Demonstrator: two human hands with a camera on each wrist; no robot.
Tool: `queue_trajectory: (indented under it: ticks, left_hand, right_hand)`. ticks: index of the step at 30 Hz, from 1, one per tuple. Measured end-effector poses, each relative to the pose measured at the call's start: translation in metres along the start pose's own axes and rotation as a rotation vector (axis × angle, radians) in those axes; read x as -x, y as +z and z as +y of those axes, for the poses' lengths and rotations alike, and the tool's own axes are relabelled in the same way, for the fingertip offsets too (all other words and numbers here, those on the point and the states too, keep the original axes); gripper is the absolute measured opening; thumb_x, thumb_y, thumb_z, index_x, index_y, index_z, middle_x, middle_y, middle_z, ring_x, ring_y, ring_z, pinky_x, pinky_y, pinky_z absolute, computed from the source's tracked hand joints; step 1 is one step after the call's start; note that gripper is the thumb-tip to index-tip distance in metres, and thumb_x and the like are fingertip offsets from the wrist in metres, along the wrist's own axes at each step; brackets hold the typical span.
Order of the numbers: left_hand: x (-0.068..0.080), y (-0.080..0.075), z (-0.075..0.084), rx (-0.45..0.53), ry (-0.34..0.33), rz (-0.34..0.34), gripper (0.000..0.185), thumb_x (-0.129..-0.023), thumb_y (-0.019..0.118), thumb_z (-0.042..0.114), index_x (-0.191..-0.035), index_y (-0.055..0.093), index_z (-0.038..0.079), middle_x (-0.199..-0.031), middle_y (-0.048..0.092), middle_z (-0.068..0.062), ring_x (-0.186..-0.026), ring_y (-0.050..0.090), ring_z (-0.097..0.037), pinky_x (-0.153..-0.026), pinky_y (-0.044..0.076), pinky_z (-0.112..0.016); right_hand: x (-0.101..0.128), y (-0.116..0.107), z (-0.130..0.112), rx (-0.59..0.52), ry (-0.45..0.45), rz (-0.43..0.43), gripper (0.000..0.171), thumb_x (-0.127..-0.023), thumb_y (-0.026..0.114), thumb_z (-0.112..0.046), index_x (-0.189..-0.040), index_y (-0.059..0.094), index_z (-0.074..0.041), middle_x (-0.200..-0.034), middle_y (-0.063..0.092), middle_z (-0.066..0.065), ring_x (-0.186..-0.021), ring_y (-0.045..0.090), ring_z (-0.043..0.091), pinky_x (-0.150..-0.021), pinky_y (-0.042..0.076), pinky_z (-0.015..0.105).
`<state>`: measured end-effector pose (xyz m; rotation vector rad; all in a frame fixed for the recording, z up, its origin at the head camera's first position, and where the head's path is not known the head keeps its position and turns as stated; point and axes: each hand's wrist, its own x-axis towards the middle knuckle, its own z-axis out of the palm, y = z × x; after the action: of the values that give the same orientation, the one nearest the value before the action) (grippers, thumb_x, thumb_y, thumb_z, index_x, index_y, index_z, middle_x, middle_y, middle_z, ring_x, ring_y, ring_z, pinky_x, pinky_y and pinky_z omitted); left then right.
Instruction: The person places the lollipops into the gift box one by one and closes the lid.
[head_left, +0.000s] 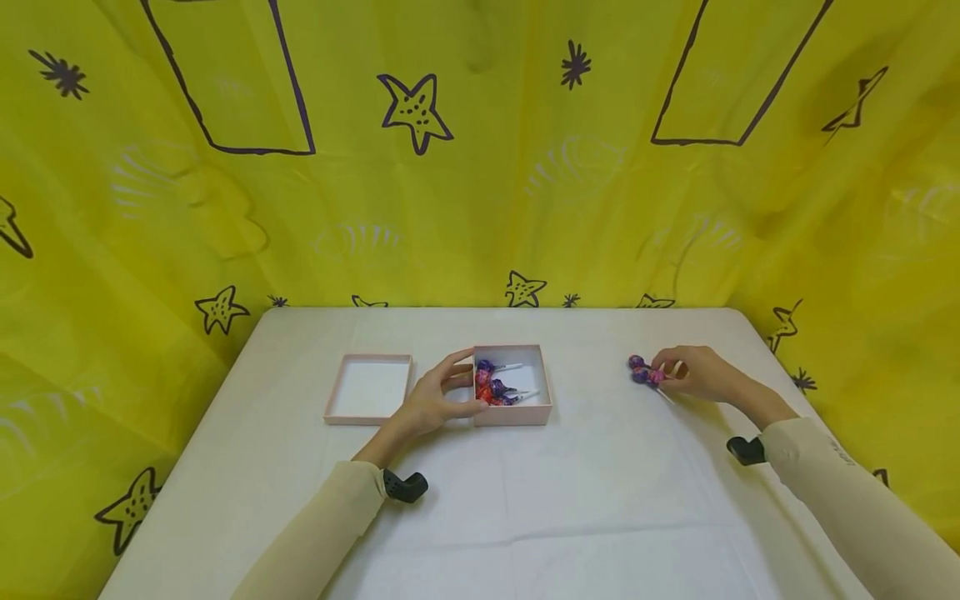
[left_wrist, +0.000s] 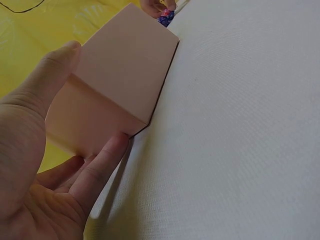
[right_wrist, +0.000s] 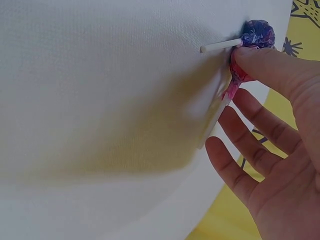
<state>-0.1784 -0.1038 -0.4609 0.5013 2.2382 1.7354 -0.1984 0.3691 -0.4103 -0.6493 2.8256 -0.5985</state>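
In the head view, a small pink box (head_left: 517, 416) stands open-topped near the middle of the table, holding several red, pink and purple wrapped lollipops (head_left: 498, 387). My left hand (head_left: 431, 402) grips its left side, thumb at the near corner and fingers toward the back; the left wrist view shows thumb and fingers on the box's outer walls (left_wrist: 127, 60). Over on the right, my right hand (head_left: 701, 373) pinches a pink lollipop (right_wrist: 235, 87) between thumb and forefinger, the other fingers loosely bent. Purple lollipops (head_left: 637, 362) lie right beside its fingertips.
A shallow pink lid (head_left: 371, 387) with a white inside lies left of the box. White cloth covers the table (head_left: 585, 492). A yellow curtain (head_left: 480, 208) with star drawings hangs behind and along both sides.
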Motion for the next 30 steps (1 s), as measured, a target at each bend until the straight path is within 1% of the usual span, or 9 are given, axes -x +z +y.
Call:
queue_trajectory:
  ticks: [7,13,17,21,25,30]
  left_hand:
    - [0.001,0.001,0.0,0.003,-0.006,-0.01,0.093,-0.084,0.087,0.015,-0.16,0.036,0.027,-0.155,0.046,-0.016,-0.139,0.05,-0.031,-0.112,0.043,-0.048]
    - [0.001,0.002,0.001,0.002,-0.008,-0.005,0.093,-0.084,0.088,0.017,-0.16,0.036,0.027,-0.156,0.046,-0.015,-0.139,0.05,-0.032,-0.112,0.044,-0.049]
    - [0.001,0.002,0.001,0.005,0.003,-0.004,0.092,-0.084,0.088,0.016,-0.16,0.036,0.027,-0.155,0.047,-0.016,-0.138,0.052,-0.031,-0.111,0.044,-0.049]
    - [0.001,0.001,0.001,0.015,0.008,-0.01,0.091,-0.084,0.087,0.016,-0.159,0.037,0.029,-0.154,0.048,-0.015,-0.137,0.053,-0.029,-0.111,0.045,-0.049]
    - [0.002,0.001,0.001,0.013,0.014,-0.014,0.091,-0.084,0.087,0.018,-0.159,0.036,0.03,-0.154,0.048,-0.016,-0.137,0.053,-0.03,-0.111,0.045,-0.05]
    - [0.003,0.0,0.002,0.007,0.012,-0.011,0.091,-0.084,0.087,0.019,-0.159,0.037,0.03,-0.155,0.047,-0.016,-0.138,0.052,-0.031,-0.112,0.043,-0.052]
  right_hand:
    - [-0.001,-0.005,-0.003,0.017,-0.004,-0.04,0.022,-0.089,0.08,-0.01,-0.109,0.072,-0.007,-0.095,0.069,-0.001,-0.084,0.061,0.019,-0.073,0.055,0.032]
    - [0.0,-0.019,-0.01,0.034,-0.028,-0.042,0.014,-0.089,0.079,-0.009,-0.102,0.074,-0.011,-0.096,0.071,-0.004,-0.083,0.063,0.017,-0.073,0.055,0.032]
    - [-0.001,-0.029,-0.017,0.035,-0.03,-0.041,0.014,-0.091,0.079,-0.012,-0.104,0.074,-0.011,-0.096,0.072,-0.005,-0.085,0.063,0.016,-0.074,0.055,0.029]
    - [-0.003,-0.04,-0.026,0.038,-0.04,-0.019,0.016,-0.091,0.078,-0.011,-0.106,0.074,-0.01,-0.095,0.072,-0.006,-0.085,0.064,0.016,-0.074,0.055,0.027]
    - [-0.01,-0.049,-0.038,0.033,-0.071,0.014,0.018,-0.091,0.078,-0.009,-0.108,0.073,-0.01,-0.096,0.072,-0.006,-0.086,0.065,0.015,-0.074,0.056,0.027]
    - [-0.022,-0.059,-0.058,-0.005,-0.11,0.021,0.022,-0.092,0.078,-0.012,-0.112,0.072,-0.009,-0.099,0.073,-0.004,-0.088,0.066,0.016,-0.074,0.056,0.026]
